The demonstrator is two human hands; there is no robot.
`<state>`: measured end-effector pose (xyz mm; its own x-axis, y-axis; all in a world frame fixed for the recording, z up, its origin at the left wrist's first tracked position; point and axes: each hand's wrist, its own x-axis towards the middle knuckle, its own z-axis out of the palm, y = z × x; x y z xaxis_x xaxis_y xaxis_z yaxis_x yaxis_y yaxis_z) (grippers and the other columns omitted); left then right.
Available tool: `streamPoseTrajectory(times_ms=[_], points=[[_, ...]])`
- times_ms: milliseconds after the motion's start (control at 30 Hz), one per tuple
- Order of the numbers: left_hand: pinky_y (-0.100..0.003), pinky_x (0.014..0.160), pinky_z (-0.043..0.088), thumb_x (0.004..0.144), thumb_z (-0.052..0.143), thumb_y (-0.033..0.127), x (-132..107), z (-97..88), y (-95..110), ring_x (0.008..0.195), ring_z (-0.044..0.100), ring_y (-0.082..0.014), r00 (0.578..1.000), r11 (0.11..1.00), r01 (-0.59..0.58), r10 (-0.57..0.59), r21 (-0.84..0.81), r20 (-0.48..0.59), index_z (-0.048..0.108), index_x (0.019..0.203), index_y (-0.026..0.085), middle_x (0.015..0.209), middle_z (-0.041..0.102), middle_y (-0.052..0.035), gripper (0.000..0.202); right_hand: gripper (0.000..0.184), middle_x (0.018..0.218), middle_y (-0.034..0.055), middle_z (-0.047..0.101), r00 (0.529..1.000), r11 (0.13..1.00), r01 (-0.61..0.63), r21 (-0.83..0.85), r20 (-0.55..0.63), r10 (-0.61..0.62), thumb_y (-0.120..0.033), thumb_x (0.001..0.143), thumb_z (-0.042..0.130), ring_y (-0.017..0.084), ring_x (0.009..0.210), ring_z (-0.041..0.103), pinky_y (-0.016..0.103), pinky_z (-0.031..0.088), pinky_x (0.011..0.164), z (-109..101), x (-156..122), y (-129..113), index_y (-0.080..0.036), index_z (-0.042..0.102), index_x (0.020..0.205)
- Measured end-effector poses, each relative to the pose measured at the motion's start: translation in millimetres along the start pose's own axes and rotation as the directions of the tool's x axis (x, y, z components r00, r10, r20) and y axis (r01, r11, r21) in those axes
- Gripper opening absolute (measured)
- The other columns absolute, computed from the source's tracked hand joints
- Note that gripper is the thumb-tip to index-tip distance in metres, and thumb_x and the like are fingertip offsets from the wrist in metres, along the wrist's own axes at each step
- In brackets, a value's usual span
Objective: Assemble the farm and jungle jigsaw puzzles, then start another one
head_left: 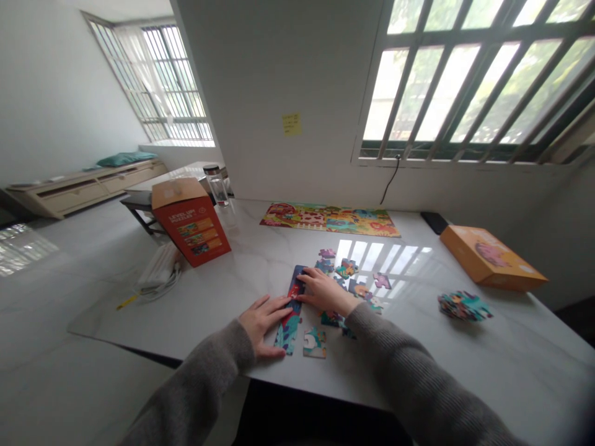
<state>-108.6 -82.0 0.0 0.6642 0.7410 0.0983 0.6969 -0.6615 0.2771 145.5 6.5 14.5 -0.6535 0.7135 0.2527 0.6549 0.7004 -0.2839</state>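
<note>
A narrow joined strip of jigsaw puzzle pieces [287, 334], dark blue and red at its far end and teal nearer me, lies flat on the white marbled table. My left hand [264, 323] rests along its left side, fingers spread and fingertips on the strip. From the right, my right hand [324, 290] presses its fingertips on the strip's upper part; whether a piece is pinched under them cannot be made out. One loose puzzle piece [315, 342] with a white shape lies right of the strip. Several more loose pieces [357, 288] are scattered beyond and partly under my right forearm.
A finished puzzle [330, 219] lies along the wall. The red puzzle box [198, 229] stands at left, near a power strip [158, 266] and a glass bottle [217, 187]. On the right are a pile of pieces [463, 306], an orange box [493, 257] and a black phone-like object [434, 222].
</note>
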Motion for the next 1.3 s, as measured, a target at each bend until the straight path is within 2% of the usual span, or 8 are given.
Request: streamPoseTrajectory(times_ms=[333,567,767,900,1033,1167,1300], points=[[-0.049,0.122,0.024,0.069,0.074,0.066,-22,-7.9,-20,0.139,0.046,-0.0333,0.997,0.998,0.061,-0.06,0.011,-0.039,0.049,0.146,0.025,0.156,0.044,-0.0109,0.091,0.058,0.138,0.0173,0.056,0.999,0.999,0.042,0.017,0.013,-0.042,-0.054,0.089,0.067,0.032,0.128,0.052,0.044,0.046,0.108,11,28,-17,-0.017,0.062,0.133],[-0.047,0.123,0.022,0.071,0.074,0.064,-30,-6.4,-24,0.14,0.045,-0.0327,0.995,0.997,0.074,-0.072,0.02,-0.072,0.048,0.147,0.024,0.157,0.044,-0.0105,0.089,0.059,0.14,0.0162,0.055,0.999,0.999,0.04,0.024,0.017,-0.041,-0.055,0.088,0.067,0.031,0.129,0.051,0.043,0.043,0.11,19,37,-21,-0.019,0.062,0.134],[-0.047,0.122,0.022,0.071,0.07,0.072,-31,-2.4,-27,0.14,0.045,-0.0324,0.994,0.998,0.063,-0.062,0.007,-0.092,0.045,0.148,0.026,0.157,0.043,-0.0107,0.093,0.06,0.144,0.0161,0.053,0.999,0.999,0.034,-0.02,-0.016,-0.034,-0.057,0.089,0.065,0.036,0.138,0.041,0.052,0.037,0.111,7,31,-27,-0.02,0.058,0.137],[-0.047,0.12,0.026,0.077,0.058,0.08,-30,-3.4,-30,0.137,0.047,-0.0319,0.99,0.998,0.051,-0.056,-0.039,-0.127,0.041,0.15,0.025,0.154,0.046,-0.0112,0.093,0.05,0.141,0.014,0.056,0.995,0.999,0.042,0.007,-0.093,-0.041,-0.047,0.095,0.062,0.033,0.137,0.042,0.051,0.034,0.112,-21,13,-24,-0.021,0.056,0.137],[-0.043,0.113,0.036,0.094,0.042,0.07,-25,-6.7,-27,0.132,0.052,-0.0286,0.973,0.993,0.059,-0.079,-0.099,-0.217,0.049,0.144,0.025,0.146,0.056,-0.0103,0.068,0.032,0.128,0.0117,0.064,0.988,0.998,0.04,0.041,-0.151,-0.033,-0.034,0.096,0.061,0.029,0.126,0.052,0.048,0.036,0.108,-44,-25,1,-0.023,0.063,0.126],[-0.04,0.105,0.044,0.098,0.047,0.053,-9,-10.9,-18,0.122,0.058,-0.0268,0.951,0.99,0.044,-0.083,-0.137,-0.299,0.06,0.13,0.023,0.133,0.063,-0.01,0.046,0.019,0.114,0.0092,0.068,0.97,0.994,-0.079,0.08,-0.224,0.096,-0.025,0.096,0.059,0.027,0.113,0.058,0.045,0.039,0.101,-49,-67,33,-0.024,0.067,0.113],[-0.04,0.099,0.046,0.094,0.055,0.04,22,-17.4,-9,0.112,0.062,-0.0262,0.942,0.987,-0.033,-0.023,-0.16,-0.336,0.069,0.115,0.022,0.118,0.07,-0.0097,0.031,0.018,0.104,0.009,0.068,0.955,0.983,-0.143,0.113,-0.244,0.167,-0.025,0.097,0.055,0.026,0.103,0.058,0.042,0.044,0.091,-48,-92,42,-0.023,0.069,0.11]])
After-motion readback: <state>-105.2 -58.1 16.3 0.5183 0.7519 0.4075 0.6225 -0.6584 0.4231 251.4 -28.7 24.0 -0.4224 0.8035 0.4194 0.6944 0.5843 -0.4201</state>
